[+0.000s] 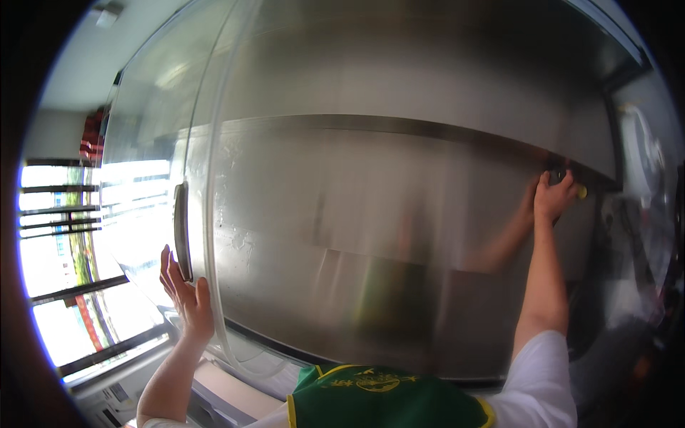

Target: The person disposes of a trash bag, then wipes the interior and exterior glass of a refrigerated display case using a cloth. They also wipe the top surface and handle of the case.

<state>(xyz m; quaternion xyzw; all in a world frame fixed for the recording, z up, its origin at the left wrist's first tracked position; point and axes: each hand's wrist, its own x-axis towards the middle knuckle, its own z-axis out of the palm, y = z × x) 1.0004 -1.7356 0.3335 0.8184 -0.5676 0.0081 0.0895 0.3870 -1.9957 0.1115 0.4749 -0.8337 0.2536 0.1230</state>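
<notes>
My left hand (192, 307) is raised beside the lower end of a dark bar handle (182, 232) on a clear glass or plastic door (144, 123). Its fingers are spread and nothing is held; whether the palm touches the door is unclear. At the far right, my right hand (554, 198) has its fingers curled around a small dark object (557, 175) by the ledge of a stainless-steel panel (321, 176). A small yellow-green round piece (582, 191) shows beside that hand. Most of the dark object is hidden by the fingers.
A pale tube-like strip (212, 214) runs down the door's edge and curves near the bottom. A metal ledge (374, 123) crosses the panel, which reflects my arm. Barred windows (64, 230) are on the left. Below them sits a light-coloured appliance (128, 390). My green apron (374, 401) bears writing.
</notes>
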